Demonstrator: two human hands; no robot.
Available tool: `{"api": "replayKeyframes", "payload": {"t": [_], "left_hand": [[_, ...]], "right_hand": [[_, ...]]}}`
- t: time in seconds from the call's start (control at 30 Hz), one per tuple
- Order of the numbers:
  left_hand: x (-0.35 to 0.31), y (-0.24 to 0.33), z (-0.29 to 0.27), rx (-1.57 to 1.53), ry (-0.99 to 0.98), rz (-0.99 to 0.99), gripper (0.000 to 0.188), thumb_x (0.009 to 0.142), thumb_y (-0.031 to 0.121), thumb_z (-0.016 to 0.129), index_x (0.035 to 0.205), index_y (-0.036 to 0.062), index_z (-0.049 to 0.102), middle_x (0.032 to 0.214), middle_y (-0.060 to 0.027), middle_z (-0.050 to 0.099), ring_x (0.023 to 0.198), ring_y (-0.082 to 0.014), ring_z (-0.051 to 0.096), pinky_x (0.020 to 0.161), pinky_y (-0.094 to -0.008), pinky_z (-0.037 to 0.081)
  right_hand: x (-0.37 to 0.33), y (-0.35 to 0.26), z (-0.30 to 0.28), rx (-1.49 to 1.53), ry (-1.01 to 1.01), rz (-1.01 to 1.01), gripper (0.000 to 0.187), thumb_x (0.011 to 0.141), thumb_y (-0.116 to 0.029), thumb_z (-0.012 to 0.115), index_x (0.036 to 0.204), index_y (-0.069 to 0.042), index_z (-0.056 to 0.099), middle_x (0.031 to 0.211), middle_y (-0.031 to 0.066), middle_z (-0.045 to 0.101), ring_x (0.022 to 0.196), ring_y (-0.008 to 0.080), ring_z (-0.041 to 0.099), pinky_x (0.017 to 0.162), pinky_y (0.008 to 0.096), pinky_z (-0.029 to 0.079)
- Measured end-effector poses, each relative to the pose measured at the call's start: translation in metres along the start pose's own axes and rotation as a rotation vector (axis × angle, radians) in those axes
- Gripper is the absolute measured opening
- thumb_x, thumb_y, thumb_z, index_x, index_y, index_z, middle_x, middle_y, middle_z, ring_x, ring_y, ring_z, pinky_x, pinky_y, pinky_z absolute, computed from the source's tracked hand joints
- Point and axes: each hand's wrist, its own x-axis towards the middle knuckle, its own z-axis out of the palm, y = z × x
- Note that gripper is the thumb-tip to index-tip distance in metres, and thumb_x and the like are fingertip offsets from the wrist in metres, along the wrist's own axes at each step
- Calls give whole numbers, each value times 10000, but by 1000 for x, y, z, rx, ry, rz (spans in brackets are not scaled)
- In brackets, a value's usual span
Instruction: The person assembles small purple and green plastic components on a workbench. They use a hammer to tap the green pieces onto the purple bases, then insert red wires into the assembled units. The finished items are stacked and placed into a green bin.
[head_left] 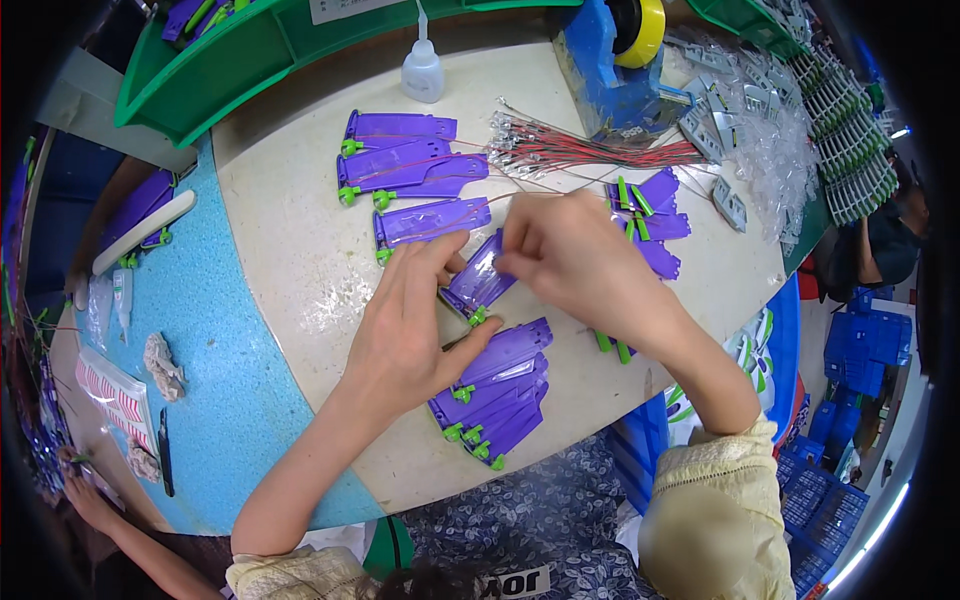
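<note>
My left hand [395, 325] steadies a purple plastic part [480, 278], its fingers at the far edge and its thumb by the green knob on the near end. A clear, shiny strip lies on the part. My right hand [575, 250] is closed in a pinch at the part's right side; what its fingertips grip, if anything, is hidden. Beyond my left hand lie several similar purple parts [400, 165] with green knobs and thin red wires. Nearer me is a fanned stack of purple parts [500, 390]. More purple parts with green pieces [660, 215] sit beyond my right hand.
A bundle of red and black wires [600, 150] lies at the back, near a blue tape dispenser [615, 75]. A white squeeze bottle [423, 72] stands before a green bin [220, 85]. Grey parts [730, 205] pile up right. Tweezers [165, 455] lie left, near another person's hand [88, 500].
</note>
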Motion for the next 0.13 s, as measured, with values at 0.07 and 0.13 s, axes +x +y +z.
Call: {"api": "replayKeyframes", "payload": {"t": [0.07, 0.13], "left_hand": [[1, 1, 1, -8, -5, -3, 826, 672, 52, 887, 1358, -18, 432, 1095, -168, 595, 941, -256, 608, 833, -362, 522], [1, 1, 0, -12, -4, -7, 828, 670, 54, 891, 1357, -18, 434, 1101, -169, 596, 954, -255, 612, 842, -361, 523]], "right_hand": [[12, -5, 2, 48, -208, 50, 72, 750, 11, 686, 723, 63, 644, 645, 157, 648, 523, 244, 648, 482, 344, 504], [22, -10, 9, 138, -378, 117, 75, 735, 14, 660, 688, 67, 635, 606, 147, 651, 466, 227, 656, 439, 320, 520]]}}
